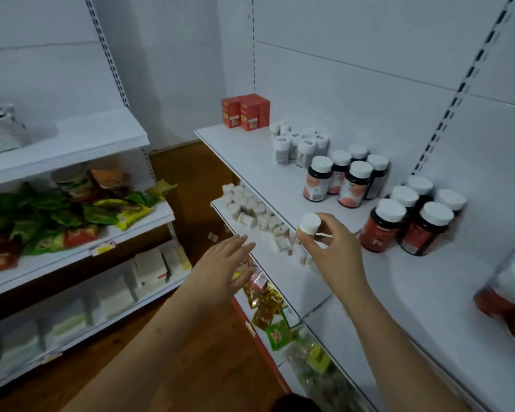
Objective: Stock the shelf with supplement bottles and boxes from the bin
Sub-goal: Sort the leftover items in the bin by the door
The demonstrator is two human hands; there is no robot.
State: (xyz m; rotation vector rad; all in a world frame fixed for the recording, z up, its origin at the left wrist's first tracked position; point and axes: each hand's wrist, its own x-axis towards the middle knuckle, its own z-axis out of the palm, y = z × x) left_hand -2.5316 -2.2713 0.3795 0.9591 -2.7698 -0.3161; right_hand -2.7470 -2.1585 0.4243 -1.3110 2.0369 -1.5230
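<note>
The light is soft and rather dim, cool and even, with no source in sight. The white shelf takes faint shadows behind the dark bottles. No glare shows on the white caps. The wide lens bends the slotted uprights toward the edges. The left hand is smeared with blur, and so is the bottle at the right edge. The packets on the left shelves look soft and unsharp.

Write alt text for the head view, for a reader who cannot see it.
A person's right hand holds a small white-capped bottle over a white shelf that carries red boxes, white bottles and dark white-capped bottles. The left hand reaches forward, open and empty.
</note>
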